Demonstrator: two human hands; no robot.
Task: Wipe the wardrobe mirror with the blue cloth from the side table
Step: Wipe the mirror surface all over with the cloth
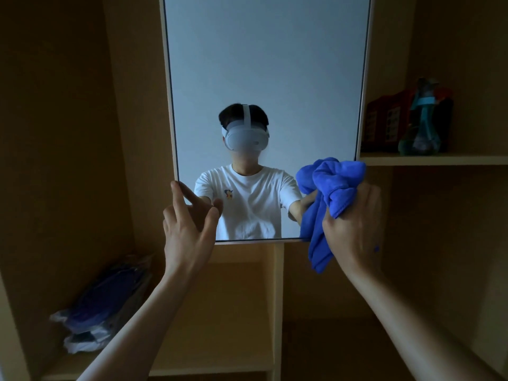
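Blue cloth (330, 182) is gripped in right hand (351, 224), bunched inside curled fingers (368, 198). Upper part of cloth is seen over lower right corner of wardrobe mirror (264, 64); tail is hung below mirror edge. Left hand (187, 229) is raised at lower left corner of mirror, fingers spread, nothing held. Teal bottle (420, 125) and red box (384, 125) are kept on shelf (453, 160) at right. Plastic-wrapped bundle (104, 303) is laid on lower left shelf.
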